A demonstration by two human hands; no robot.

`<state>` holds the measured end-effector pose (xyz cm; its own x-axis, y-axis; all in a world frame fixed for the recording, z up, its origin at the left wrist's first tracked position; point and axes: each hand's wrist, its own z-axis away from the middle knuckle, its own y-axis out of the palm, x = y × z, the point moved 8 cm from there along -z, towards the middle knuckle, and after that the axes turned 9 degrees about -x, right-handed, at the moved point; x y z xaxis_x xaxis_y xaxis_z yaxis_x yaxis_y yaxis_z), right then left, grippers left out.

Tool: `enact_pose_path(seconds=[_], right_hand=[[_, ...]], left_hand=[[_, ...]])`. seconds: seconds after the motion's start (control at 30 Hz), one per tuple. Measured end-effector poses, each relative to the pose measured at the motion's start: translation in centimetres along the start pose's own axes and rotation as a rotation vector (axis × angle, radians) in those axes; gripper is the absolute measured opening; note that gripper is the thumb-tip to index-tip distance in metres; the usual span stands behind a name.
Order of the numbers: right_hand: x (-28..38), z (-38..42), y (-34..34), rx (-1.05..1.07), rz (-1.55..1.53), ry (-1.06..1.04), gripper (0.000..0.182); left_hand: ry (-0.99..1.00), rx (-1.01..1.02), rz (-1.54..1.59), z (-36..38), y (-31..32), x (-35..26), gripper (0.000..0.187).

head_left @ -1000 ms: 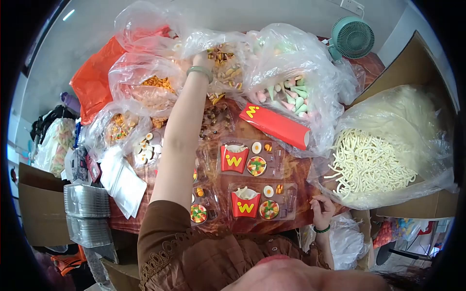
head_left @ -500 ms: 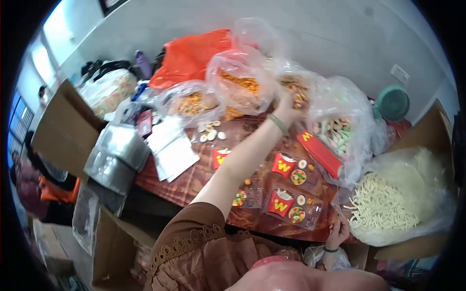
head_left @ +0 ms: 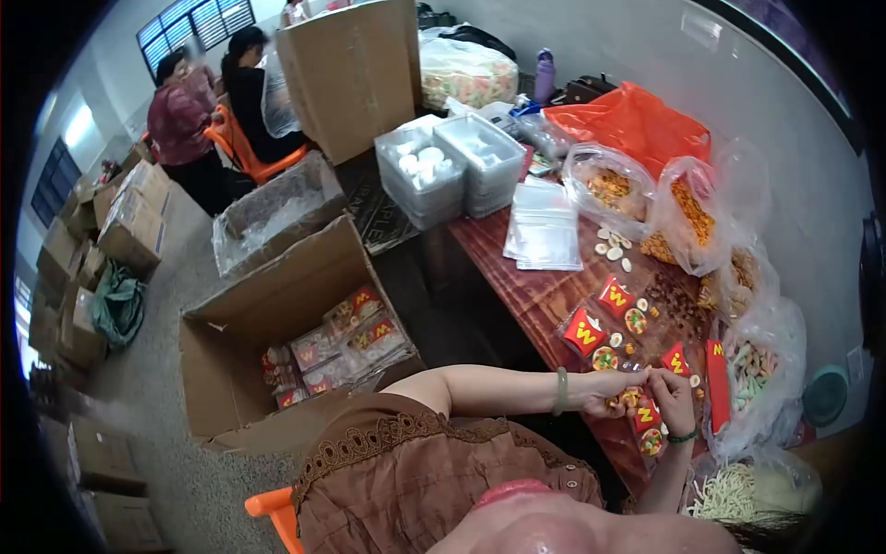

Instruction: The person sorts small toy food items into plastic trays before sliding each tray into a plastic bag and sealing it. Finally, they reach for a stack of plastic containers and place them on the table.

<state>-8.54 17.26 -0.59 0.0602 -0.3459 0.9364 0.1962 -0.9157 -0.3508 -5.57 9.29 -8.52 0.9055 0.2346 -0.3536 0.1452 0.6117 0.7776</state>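
At the counter (head_left: 517,295) edge, both my hands meet over a clear tray of toy fast-food pieces (head_left: 643,417). My left hand (head_left: 604,388) pinches a small piece, its fingers closed on it just above the tray; my right hand (head_left: 672,395) has its fingers curled at the tray's far side, though whether they grip it I cannot tell at this size. I judge this the filling step: the piece needs seating in its pocket before the tray moves on. Two more filled trays (head_left: 604,319) lie just beyond. Clear bags along the wall hold orange snack shapes (head_left: 688,217), pastel cones (head_left: 749,365) and pale noodle strands (head_left: 729,494). A floor carton (head_left: 277,323) holds finished packs.
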Motion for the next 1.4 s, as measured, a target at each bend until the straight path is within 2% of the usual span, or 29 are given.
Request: enact_pose_path(seconds=[0.1, 0.13, 0.17, 0.27, 0.3, 0.37, 0.47, 0.5, 0.53, 0.6, 0.63, 0.67, 0.7, 0.77, 0.83, 0.9, 0.97, 1.1, 1.17, 1.27, 1.37, 1.4], right_hand=[[1.0, 0.3, 2.6, 0.137, -0.147, 0.059, 0.011], [1.8, 0.3, 3.1, 0.158, -0.113, -0.054, 0.009], [1.5, 0.5, 3.5, 0.165, -0.105, -0.056, 0.009], [1.0, 1.0, 3.3, 0.07, -0.063, -0.041, 0.01], [0.8, 1.1, 3.3, 0.074, -0.058, -0.037, 0.01], [0.5, 1.2, 2.4, -0.049, -0.047, -0.09, 0.015], [1.2, 1.7, 2.4, 0.003, 0.079, -0.146, 0.023], [1.0, 1.7, 2.0, 0.014, 0.199, -0.182, 0.019], [1.7, 2.0, 1.7, 0.0, 0.161, -0.185, 0.016], [0.9, 2.6, 0.4, -0.026, 0.008, -0.115, 0.013], [1.0, 3.3, -0.5, -0.094, 0.001, 0.064, 0.016], [0.1, 3.6, -1.6, -0.143, 0.007, -0.023, 0.02], [0.2, 4.4, -2.2, -0.186, -0.033, 0.082, 0.021], [0.0, 5.4, -2.7, -0.239, -0.156, 0.019, 0.021], [0.2, 6.4, -3.1, -0.305, -0.196, -0.048, 0.02], [-0.1, 7.2, -3.2, -0.318, -0.254, -0.028, 0.018], [0.4, 8.0, -3.1, -0.319, -0.009, -0.158, 0.02], [0.5, 9.6, -3.5, -0.38, 0.236, -0.226, 0.013], [-0.8, 10.0, -3.3, -0.386, 0.208, -0.187, 0.011], [-2.6, 10.3, -3.1, -0.401, -0.215, 0.017, 0.014], [-4.1, 10.2, -3.9, -0.445, -0.286, 0.06, 0.018], [-3.9, 10.1, -3.8, -0.44, -0.291, 0.061, 0.018]], left_hand=[[0.019, 0.113, -0.052, 1.6, -0.9, 0.6, 0.045], [0.048, 0.107, -0.108, 1.9, -1.2, 0.7, 0.044], [0.056, 0.111, -0.104, 2.3, -1.3, 0.8, 0.044], [0.14, 0.055, -0.09, 3.0, -1.7, 0.6, 0.042], [0.141, 0.059, -0.083, 2.9, -1.9, 0.7, 0.042], [0.107, 0.058, 0.05, 2.5, -2.3, 0.8, 0.039], [0.076, 0.078, -0.001, 1.1, -2.5, 1.2, 0.035], [-0.003, 0.196, 0.107, 0.7, -2.1, 1.7, 0.034], [0.072, 0.141, 0.035, 1.1, -1.9, 1.3, 0.035], [-0.06, 0.198, 0.116, 1.5, -0.7, 1.5, 0.036], [-0.069, 0.29, 0.192, 1.3, 0.2, 1.4, 0.037], [-0.104, 0.235, 0.204, 1.5, 0.6, 1.4, 0.039], [-0.085, 0.204, 0.151, 0.9, 0.7, 1.4, 0.04], [-0.112, 0.322, 0.121, 0.8, 2.0, 1.4, 0.046], [-0.133, 0.324, 0.098, 0.2, 2.2, 1.9, 0.046], [-0.151, 0.271, 0.084, -0.6, 2.0, 2.7, 0.045], [-0.157, 0.317, 0.072, -0.9, 2.5, 3.5, 0.044], [-0.13, 0.281, -0.097, -2.2, 2.5, 5.0, 0.044], [-0.164, 0.302, -0.074, -2.5, 2.2, 5.8, 0.046], [-0.187, 0.239, -0.088, -3.0, 2.0, 6.0, 0.048], [-0.248, 0.269, 0.065, -2.9, 2.6, 5.5, 0.046], [-0.301, 0.382, 0.191, -2.5, 3.2, 5.1, 0.043]])
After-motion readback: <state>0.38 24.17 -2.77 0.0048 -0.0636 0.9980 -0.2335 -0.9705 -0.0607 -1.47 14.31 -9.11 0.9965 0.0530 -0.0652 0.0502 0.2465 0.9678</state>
